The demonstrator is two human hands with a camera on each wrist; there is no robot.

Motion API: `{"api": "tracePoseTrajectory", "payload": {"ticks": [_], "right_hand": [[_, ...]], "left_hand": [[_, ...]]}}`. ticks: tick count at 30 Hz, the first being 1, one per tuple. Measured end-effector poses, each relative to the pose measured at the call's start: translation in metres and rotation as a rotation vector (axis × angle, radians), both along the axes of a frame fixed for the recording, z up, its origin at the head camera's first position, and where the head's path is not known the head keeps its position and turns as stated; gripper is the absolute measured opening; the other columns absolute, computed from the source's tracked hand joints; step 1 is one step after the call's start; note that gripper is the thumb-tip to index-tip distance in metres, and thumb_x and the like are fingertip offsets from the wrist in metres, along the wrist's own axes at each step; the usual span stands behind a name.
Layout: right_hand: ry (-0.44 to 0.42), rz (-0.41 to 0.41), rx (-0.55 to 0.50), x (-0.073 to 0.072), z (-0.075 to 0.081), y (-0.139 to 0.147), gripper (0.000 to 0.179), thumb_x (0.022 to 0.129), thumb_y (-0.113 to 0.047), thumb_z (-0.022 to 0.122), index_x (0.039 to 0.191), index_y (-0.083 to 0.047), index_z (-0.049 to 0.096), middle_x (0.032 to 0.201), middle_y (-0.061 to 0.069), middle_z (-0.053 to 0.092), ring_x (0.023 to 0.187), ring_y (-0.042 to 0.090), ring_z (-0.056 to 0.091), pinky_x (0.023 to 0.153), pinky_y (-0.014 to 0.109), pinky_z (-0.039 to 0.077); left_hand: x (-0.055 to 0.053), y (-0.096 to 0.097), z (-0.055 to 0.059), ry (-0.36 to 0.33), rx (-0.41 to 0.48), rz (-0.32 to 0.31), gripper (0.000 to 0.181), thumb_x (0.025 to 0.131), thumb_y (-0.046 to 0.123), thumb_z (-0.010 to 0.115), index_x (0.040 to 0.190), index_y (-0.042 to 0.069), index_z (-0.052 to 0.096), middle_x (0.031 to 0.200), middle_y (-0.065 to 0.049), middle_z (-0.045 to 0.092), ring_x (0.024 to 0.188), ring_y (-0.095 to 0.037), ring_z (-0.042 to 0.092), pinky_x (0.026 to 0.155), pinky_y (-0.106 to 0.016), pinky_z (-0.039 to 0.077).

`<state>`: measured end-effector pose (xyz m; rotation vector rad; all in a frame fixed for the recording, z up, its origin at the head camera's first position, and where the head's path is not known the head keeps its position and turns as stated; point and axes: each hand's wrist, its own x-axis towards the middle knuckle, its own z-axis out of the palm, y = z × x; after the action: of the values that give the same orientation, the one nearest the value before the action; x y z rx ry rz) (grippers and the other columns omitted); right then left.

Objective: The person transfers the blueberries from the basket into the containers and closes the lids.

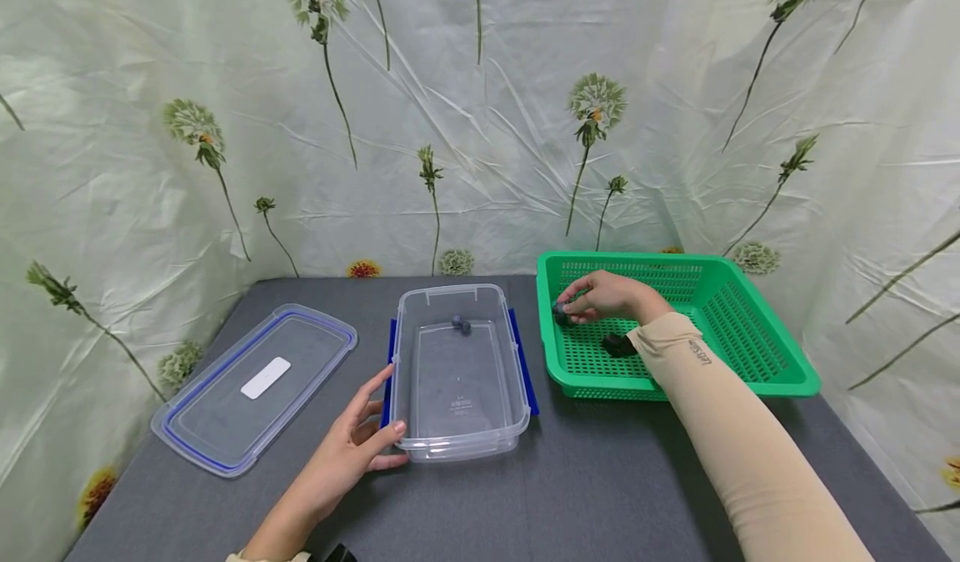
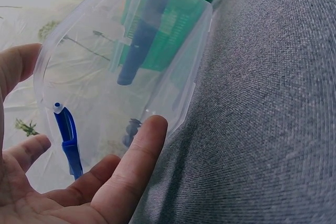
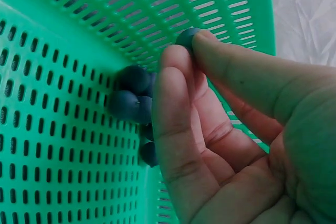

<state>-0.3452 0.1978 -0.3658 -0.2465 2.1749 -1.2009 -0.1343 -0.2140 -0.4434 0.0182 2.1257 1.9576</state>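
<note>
My right hand (image 1: 603, 297) reaches into the green basket (image 1: 780, 362), pinching a blueberry (image 3: 185, 39) between thumb and fingertips. Several more blueberries (image 3: 126, 103) cluster in the basket's corner beside the fingers, partly hidden by them. My left hand (image 1: 352, 437) is at the near left corner of the clear plastic container (image 1: 457, 378), its thumb at the rim and the other fingers spread along the side. Inside the container, a few blueberries (image 1: 461, 324) lie toward the far end.
A clear lid (image 1: 217, 412) with a blue seal and white label lies left of the container. Blue side latches (image 1: 523, 362) hang from the container. All stand on a grey-covered table (image 1: 570, 479) with a flower-printed curtain (image 1: 495, 128) behind. Something dark (image 1: 618, 345) shows under the right cuff.
</note>
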Motion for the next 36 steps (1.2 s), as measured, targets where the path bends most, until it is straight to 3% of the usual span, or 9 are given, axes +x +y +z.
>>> {"api": "tracePoseTrajectory", "payload": {"ticks": [9,17,27,36], "right_hand": [[0.029,0.003,-0.012,-0.002,0.011,-0.002,0.037,0.109,-0.007,0.062,0.142,0.009,0.059,0.1,0.005,0.073,0.085,0.012,0.066,0.079,0.025,0.058],[0.043,-0.005,-0.038,-0.002,0.024,-0.005,0.037,0.108,-0.007,0.063,0.143,0.007,0.058,0.103,-0.001,0.074,0.094,0.013,0.07,0.093,0.031,0.061],[0.052,-0.003,-0.083,-0.003,0.031,-0.006,0.039,0.109,-0.007,0.062,0.144,0.01,0.055,0.097,-0.002,0.073,0.089,0.014,0.069,0.08,0.025,0.058],[0.086,0.002,-0.074,-0.003,0.038,-0.015,0.037,0.109,-0.01,0.062,0.143,0.005,0.057,0.105,0.002,0.074,0.089,0.011,0.069,0.086,0.028,0.061]], "left_hand": [[0.001,-0.001,0.0,0.006,0.0,-0.003,0.078,0.107,0.016,0.068,0.168,0.042,0.028,0.163,-0.033,0.033,0.135,-0.046,0.06,0.088,-0.052,0.067],[0.001,-0.001,0.0,0.011,0.001,-0.005,0.077,0.107,0.015,0.068,0.168,0.041,0.028,0.163,-0.033,0.033,0.135,-0.047,0.06,0.088,-0.051,0.067],[0.0,-0.002,0.0,0.005,-0.003,-0.01,0.077,0.107,0.017,0.067,0.168,0.042,0.027,0.164,-0.033,0.033,0.136,-0.047,0.059,0.088,-0.052,0.067],[0.0,-0.002,0.001,0.003,0.0,-0.011,0.078,0.107,0.016,0.067,0.168,0.041,0.027,0.163,-0.033,0.033,0.136,-0.047,0.059,0.088,-0.05,0.068]]}}
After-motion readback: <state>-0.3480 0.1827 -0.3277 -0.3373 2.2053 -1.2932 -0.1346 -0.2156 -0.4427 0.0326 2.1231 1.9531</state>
